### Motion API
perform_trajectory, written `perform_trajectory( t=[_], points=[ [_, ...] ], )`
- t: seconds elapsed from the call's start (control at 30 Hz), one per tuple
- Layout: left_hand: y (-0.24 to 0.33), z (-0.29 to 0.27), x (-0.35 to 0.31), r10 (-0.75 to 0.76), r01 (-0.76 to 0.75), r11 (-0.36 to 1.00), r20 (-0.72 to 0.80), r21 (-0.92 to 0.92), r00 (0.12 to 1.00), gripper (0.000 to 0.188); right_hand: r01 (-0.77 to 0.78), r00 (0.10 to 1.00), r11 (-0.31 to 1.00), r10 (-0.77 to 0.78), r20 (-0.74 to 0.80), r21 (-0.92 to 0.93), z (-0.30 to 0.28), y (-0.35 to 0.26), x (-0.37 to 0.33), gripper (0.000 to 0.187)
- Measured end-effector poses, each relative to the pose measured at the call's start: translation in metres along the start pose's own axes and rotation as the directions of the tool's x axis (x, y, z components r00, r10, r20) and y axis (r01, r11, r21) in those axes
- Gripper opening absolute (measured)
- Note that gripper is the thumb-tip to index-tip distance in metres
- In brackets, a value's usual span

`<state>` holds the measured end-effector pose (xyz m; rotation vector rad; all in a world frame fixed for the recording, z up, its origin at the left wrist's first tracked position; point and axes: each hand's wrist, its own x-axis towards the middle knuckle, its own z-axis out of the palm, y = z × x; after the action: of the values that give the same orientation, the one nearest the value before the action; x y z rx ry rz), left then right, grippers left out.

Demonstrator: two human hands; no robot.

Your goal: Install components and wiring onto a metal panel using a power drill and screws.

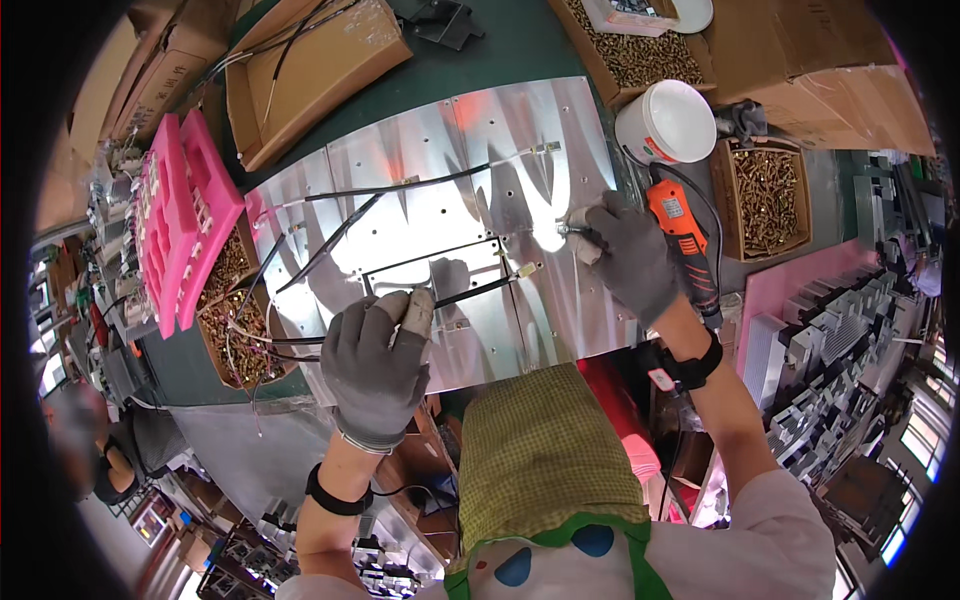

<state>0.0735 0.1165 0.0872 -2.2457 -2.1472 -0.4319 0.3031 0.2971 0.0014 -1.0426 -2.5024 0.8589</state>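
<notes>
Shiny metal panels (400,160) with small holes lie side by side before me. My left hand (375,365), in a grey glove with pale fingertips, is closed over a black cable (475,293) on the near part of the panels. This cable ends in a pale connector (527,270). My right hand (630,260), gloved alike, pinches a small, dark metallic piece above the panels' right side; its kind cannot be made out. Another black cable (430,182) crosses the far part, and a bent black cable (430,257) lies in the middle.
An orange power tool (682,235) lies right of the panels, beside a white bucket (668,122). Boxes of brass-coloured fasteners stand at right (768,200), far side (625,60) and left (230,330). Pink foam (180,225) stands at left. An open carton (310,75) lies behind.
</notes>
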Motion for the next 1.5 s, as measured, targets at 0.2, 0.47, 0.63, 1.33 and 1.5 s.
perform_trajectory(
  t=[0.2, 0.47, 0.63, 1.33, 1.5],
  points=[
    [0.019, 0.024, -0.012, 0.010, -0.005, 0.997, 0.059, -0.083, 0.998, 0.063, 0.076, 0.997, 0.996, -0.076, 0.000, -0.051, -0.005, 0.010, -0.023, 0.015],
    [0.036, 0.072, -0.022, -0.004, 0.004, 0.989, 0.002, -0.148, 1.000, 0.045, 0.067, 0.998, 0.997, -0.068, -0.013, -0.048, -0.007, 0.008, -0.063, 0.027],
    [0.041, 0.082, -0.019, 0.002, -0.004, 0.995, -0.017, -0.098, 1.000, 0.049, 0.150, 0.979, 0.976, -0.169, -0.117, -0.156, 0.003, 0.005, -0.063, 0.030],
    [0.041, 0.098, -0.006, 0.000, -0.002, 0.992, -0.014, -0.130, 1.000, 0.045, 0.083, 0.996, 0.996, -0.084, -0.043, -0.031, -0.009, 0.030, -0.064, 0.022],
    [0.042, 0.103, -0.003, 0.038, -0.040, 0.998, -0.044, -0.054, 0.998, 0.038, 0.093, 0.994, 0.992, -0.088, -0.059, 0.089, -0.002, 0.021, -0.064, 0.013]
  ],
)
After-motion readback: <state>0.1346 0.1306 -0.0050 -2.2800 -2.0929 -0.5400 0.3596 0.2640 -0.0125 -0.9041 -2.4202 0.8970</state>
